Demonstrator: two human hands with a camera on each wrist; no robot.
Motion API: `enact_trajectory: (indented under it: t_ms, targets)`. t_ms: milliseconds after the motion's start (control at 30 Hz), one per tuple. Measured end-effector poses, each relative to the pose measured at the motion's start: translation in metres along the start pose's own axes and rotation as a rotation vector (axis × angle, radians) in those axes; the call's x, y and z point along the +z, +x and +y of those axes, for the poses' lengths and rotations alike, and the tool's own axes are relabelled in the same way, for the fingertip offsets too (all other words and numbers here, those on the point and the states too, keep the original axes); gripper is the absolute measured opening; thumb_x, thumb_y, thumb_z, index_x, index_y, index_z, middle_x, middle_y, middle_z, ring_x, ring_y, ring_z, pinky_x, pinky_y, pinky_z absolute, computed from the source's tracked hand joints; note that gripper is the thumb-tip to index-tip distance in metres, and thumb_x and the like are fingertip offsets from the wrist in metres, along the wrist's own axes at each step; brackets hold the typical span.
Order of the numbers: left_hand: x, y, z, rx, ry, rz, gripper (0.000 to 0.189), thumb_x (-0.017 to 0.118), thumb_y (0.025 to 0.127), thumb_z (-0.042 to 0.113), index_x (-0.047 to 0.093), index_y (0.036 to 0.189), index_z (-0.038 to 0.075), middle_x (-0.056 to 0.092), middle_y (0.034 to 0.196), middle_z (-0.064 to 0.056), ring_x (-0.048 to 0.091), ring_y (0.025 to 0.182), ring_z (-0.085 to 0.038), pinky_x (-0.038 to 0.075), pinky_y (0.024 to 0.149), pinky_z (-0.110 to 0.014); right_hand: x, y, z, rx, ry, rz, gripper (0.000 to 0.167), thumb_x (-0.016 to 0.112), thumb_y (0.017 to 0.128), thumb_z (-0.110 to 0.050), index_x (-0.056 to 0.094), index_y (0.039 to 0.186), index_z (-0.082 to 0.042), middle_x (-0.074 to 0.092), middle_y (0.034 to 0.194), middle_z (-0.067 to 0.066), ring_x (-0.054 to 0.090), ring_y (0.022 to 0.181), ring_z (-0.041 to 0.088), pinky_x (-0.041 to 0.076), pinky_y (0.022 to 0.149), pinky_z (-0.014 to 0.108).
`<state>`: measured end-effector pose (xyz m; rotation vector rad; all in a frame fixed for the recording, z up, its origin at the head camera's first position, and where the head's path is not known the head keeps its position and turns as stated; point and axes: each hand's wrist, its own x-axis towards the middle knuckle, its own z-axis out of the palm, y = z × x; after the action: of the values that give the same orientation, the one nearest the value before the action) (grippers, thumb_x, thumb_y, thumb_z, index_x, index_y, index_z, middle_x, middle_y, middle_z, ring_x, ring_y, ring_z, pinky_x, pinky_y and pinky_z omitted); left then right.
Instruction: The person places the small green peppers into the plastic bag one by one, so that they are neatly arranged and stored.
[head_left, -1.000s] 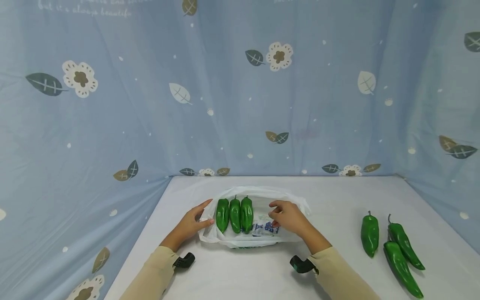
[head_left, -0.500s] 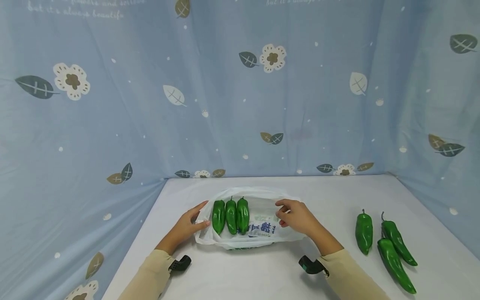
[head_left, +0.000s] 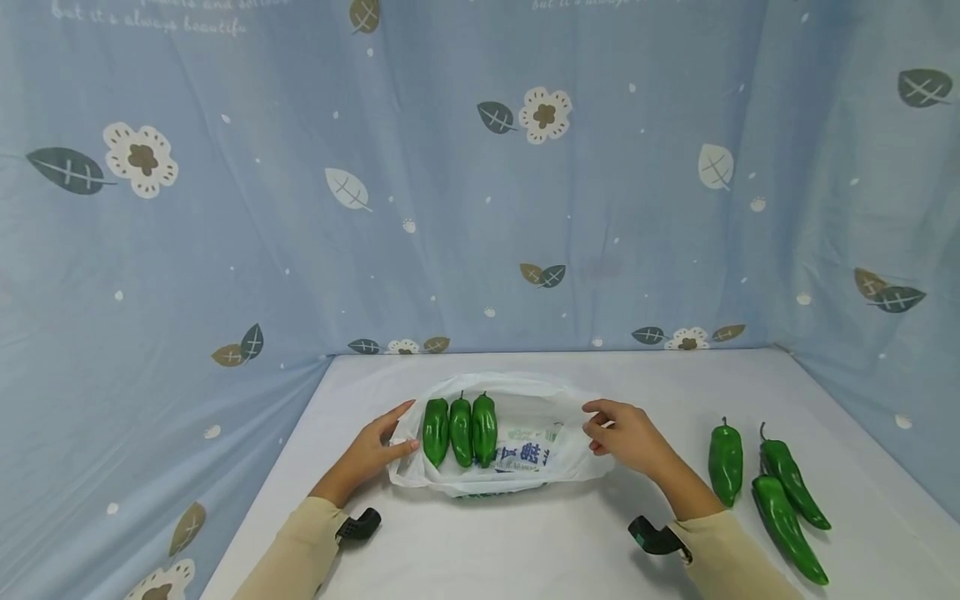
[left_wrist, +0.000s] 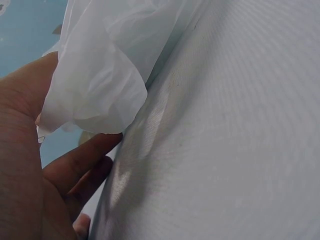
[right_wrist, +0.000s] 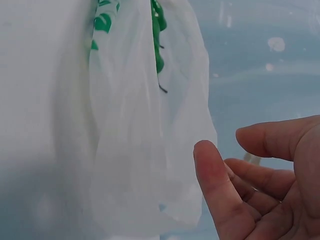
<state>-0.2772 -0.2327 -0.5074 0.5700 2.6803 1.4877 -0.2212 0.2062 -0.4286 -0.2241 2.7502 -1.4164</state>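
A white plastic bag (head_left: 517,385) lies spread on the table with its mouth open. Inside it, three green peppers (head_left: 461,433) stand side by side at the left, beside blue printing (head_left: 525,455). At the bag's left edge is my left hand (head_left: 369,450), its thumb and straight fingers spread on either side of the plastic. The left wrist view shows a fold of the bag (left_wrist: 100,90) between thumb and fingers, which touch it without pinching. My right hand (head_left: 630,435), fingers loosely bent and holding nothing, hovers just past the bag's right end; its fingertips (right_wrist: 205,155) show in the right wrist view.
On the right part of the white table (head_left: 510,550) lie three more green peppers: one upright (head_left: 725,462), and two (head_left: 795,483) (head_left: 789,529) slanting close together. A blue curtain (head_left: 450,208) with leaves and flowers rises behind and at the sides.
My right hand has moved rightward, from over the bag's right part to beyond its edge. The left hand stays at the bag's left side. The head view has shifted slightly.
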Motion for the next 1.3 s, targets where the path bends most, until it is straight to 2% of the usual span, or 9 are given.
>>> enact_trajectory:
  t_ms: [100, 300, 567, 800, 900, 1067, 1300]
  targets:
    - [0.0, 0.0, 0.0, -0.008, 0.009, 0.0, 0.078, 0.077, 0.083, 0.041, 0.039, 0.151, 0.03, 0.051, 0.141, -0.008, 0.041, 0.133, -0.03, 0.022, 0.109, -0.06, -0.005, -0.003, 0.005, 0.006, -0.003, 0.003, 0.037, 0.063, 0.094, -0.008, 0.057, 0.127, 0.005, 0.064, 0.093, 0.01, 0.065, 0.069, 0.016, 0.057, 0.064, 0.029]
    - [-0.001, 0.0, 0.001, -0.008, -0.001, -0.005, 0.079, 0.077, 0.083, 0.041, 0.039, 0.151, 0.027, 0.052, 0.14, -0.009, 0.04, 0.134, -0.03, 0.021, 0.109, -0.061, -0.014, -0.009, 0.01, 0.019, -0.02, 0.017, 0.038, 0.062, 0.094, -0.01, 0.057, 0.129, 0.005, 0.063, 0.093, 0.009, 0.065, 0.069, 0.016, 0.057, 0.066, 0.032]
    - [0.0, -0.001, 0.001, -0.008, 0.003, -0.007, 0.08, 0.076, 0.083, 0.041, 0.038, 0.152, 0.025, 0.048, 0.144, -0.007, 0.04, 0.134, -0.03, 0.021, 0.109, -0.061, -0.024, -0.016, 0.016, 0.026, -0.07, 0.028, 0.04, 0.062, 0.095, -0.012, 0.056, 0.13, 0.005, 0.064, 0.096, 0.009, 0.066, 0.071, 0.015, 0.056, 0.066, 0.03]
    - [0.001, 0.001, 0.005, -0.009, 0.013, 0.002, 0.078, 0.076, 0.083, 0.041, 0.039, 0.151, 0.031, 0.046, 0.146, -0.006, 0.041, 0.133, -0.031, 0.022, 0.109, -0.061, -0.038, -0.019, 0.02, 0.016, -0.122, 0.062, 0.04, 0.062, 0.095, -0.014, 0.055, 0.13, 0.006, 0.064, 0.099, 0.011, 0.066, 0.072, 0.015, 0.057, 0.066, 0.03]
    - [0.001, 0.001, 0.006, -0.019, 0.014, 0.001, 0.079, 0.076, 0.083, 0.041, 0.038, 0.151, 0.03, 0.046, 0.146, -0.005, 0.04, 0.134, -0.03, 0.022, 0.109, -0.06, -0.044, -0.022, 0.023, 0.024, -0.133, 0.068, 0.041, 0.062, 0.095, -0.015, 0.055, 0.13, 0.006, 0.064, 0.1, 0.011, 0.066, 0.072, 0.015, 0.057, 0.066, 0.031]
    - [0.001, 0.0, 0.005, -0.021, 0.024, -0.005, 0.079, 0.076, 0.084, 0.04, 0.038, 0.152, 0.025, 0.044, 0.147, -0.007, 0.041, 0.133, -0.032, 0.022, 0.108, -0.062, -0.051, -0.029, 0.031, 0.03, -0.142, 0.079, 0.041, 0.062, 0.095, -0.015, 0.055, 0.13, 0.006, 0.065, 0.1, 0.012, 0.067, 0.073, 0.015, 0.057, 0.066, 0.032]
    - [0.001, -0.001, 0.004, -0.017, 0.016, 0.004, 0.076, 0.076, 0.085, 0.037, 0.039, 0.151, 0.027, 0.048, 0.143, -0.012, 0.043, 0.132, -0.035, 0.022, 0.107, -0.064, -0.063, -0.037, 0.04, 0.048, -0.168, 0.091, 0.045, 0.061, 0.097, -0.019, 0.053, 0.132, 0.007, 0.065, 0.101, 0.013, 0.067, 0.074, 0.015, 0.057, 0.065, 0.032]
